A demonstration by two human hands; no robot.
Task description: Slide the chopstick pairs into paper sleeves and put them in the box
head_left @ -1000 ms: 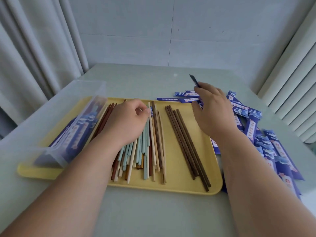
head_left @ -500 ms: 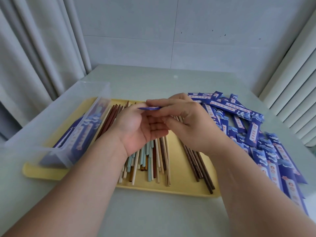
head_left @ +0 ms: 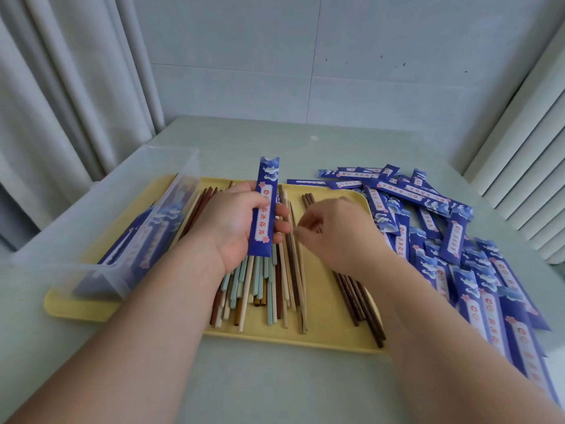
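Now the paper sleeve (head_left: 265, 209) had passed wholly to the left hand (head_left: 235, 221), fingers curled round it above the tray (head_left: 321, 335), freeing the right hand (head_left: 336, 231), fingers bent and grasp indeterminate, to select chopsticks (head_left: 275, 286) for insertion.

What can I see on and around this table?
Table: one, pale grey-green, under everything.
Tray: one, yellow, centre.
Box: one, clear, at tray's left end.
Boxed sleeves: several, blue, inside box.
Mixed chopsticks: many, light blue, cream, brown, mid-tray.
Dark chopsticks: several, dark brown, tray's right.
Loose sleeves: many, blue, heaped right of tray.
Curtain: pale grey, left.
Blinds: white, right.
Held sleeve: one, blue, left grip.
Left hand: over tray.
Right hand: curled, over chopsticks.
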